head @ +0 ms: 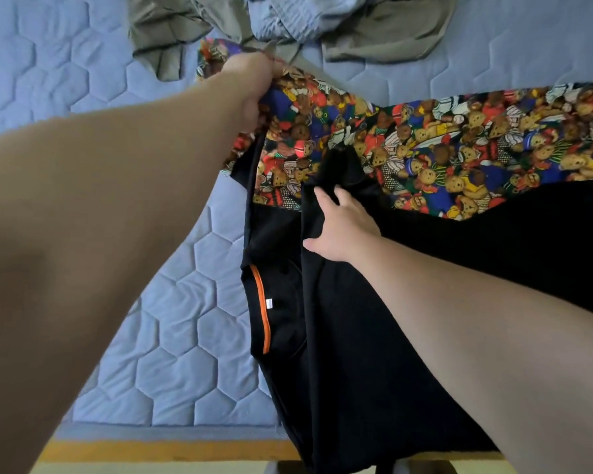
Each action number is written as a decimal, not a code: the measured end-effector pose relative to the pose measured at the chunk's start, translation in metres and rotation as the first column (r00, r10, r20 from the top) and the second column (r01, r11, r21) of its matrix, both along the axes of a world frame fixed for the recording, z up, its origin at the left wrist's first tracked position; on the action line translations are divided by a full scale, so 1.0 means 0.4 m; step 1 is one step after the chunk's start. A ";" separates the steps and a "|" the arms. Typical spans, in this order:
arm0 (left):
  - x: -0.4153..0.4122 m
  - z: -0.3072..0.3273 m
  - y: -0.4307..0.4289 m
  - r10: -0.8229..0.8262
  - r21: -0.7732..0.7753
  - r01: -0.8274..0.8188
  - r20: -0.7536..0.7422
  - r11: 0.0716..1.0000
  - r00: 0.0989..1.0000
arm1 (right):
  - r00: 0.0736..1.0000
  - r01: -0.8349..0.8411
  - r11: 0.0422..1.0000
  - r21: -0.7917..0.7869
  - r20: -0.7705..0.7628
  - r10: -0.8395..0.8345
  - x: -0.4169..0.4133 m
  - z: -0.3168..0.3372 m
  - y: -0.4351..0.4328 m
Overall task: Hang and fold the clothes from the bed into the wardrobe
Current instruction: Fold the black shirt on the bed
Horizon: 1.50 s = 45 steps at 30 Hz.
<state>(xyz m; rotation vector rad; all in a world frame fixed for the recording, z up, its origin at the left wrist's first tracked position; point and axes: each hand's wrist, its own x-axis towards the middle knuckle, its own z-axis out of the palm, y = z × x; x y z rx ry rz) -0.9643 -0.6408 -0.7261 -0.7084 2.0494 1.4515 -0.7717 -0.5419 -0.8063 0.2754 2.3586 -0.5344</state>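
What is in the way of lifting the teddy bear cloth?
A black shirt lies over the near part of the teddy-bear cloth, with the right hand on it. The left hand grips the far corner.

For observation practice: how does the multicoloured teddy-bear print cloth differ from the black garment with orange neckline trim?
The teddy-bear print cloth is busily patterned; the black garment is plain apart from its orange trim. The left hand grips the print cloth; the right hand holds the black garment. The garment overlaps the cloth. Both lie on the blue quilted bed.
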 end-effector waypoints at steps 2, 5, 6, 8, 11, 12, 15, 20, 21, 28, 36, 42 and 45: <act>0.002 0.015 0.016 0.014 0.058 -0.008 -0.095 0.998 0.995 | 0.999 0.025 0.999 -0.033 0.033 -0.024 -0.009 0.003 0.010; 0.018 0.057 0.034 -0.010 0.280 0.047 -0.134 0.959 0.991 | 0.998 0.025 0.997 -0.072 0.064 -0.021 -0.019 0.011 0.034; 0.023 0.077 0.038 -0.009 0.382 0.059 -0.131 0.922 0.991 | 0.997 0.028 0.996 -0.087 0.071 -0.022 -0.021 0.013 0.041; 0.029 0.115 0.041 -0.014 0.535 0.073 -0.112 0.842 0.994 | 0.996 0.054 0.990 -0.127 0.077 -0.045 -0.024 0.015 0.050; 0.044 0.139 0.046 -0.059 0.628 0.108 -0.099 0.771 0.993 | 0.991 0.124 0.967 -0.224 0.080 -0.109 -0.023 0.011 0.067; 0.055 0.144 0.048 -0.071 0.633 0.109 -0.085 0.767 0.994 | 0.989 0.142 0.957 -0.253 0.079 -0.126 -0.021 0.010 0.073; 0.081 0.128 0.041 -0.076 0.661 0.082 -0.038 0.746 0.996 | 0.963 0.268 0.904 -0.332 0.090 -0.253 -0.012 0.009 0.094; 0.129 0.103 0.022 -0.118 0.589 0.128 -0.055 0.798 0.991 | 0.839 0.488 0.664 -0.567 0.095 -0.535 -0.020 0.031 0.117; 0.142 0.102 0.017 -0.138 0.554 0.160 -0.081 0.817 0.987 | 0.803 0.521 0.613 -0.594 0.096 -0.589 -0.021 0.038 0.127; 0.251 0.155 -0.006 -0.473 0.321 0.502 -0.169 0.803 0.865 | 0.420 0.783 0.004 -0.622 0.524 -0.741 0.012 0.103 0.202; 0.488 0.039 -0.026 -0.949 -0.293 0.947 0.239 0.130 0.204 | 0.254 0.899 -0.026 -0.437 0.569 -0.782 0.189 0.095 0.306; 0.655 -0.056 0.001 -0.511 -0.542 0.357 -0.162 0.761 0.844 | 0.269 0.859 -0.081 -0.505 0.579 -0.770 0.253 0.119 0.275; 0.730 -0.069 0.020 -0.106 -0.493 -0.027 -0.239 0.870 0.965 | 0.297 0.811 0.040 -0.584 0.351 -0.888 0.257 0.138 0.265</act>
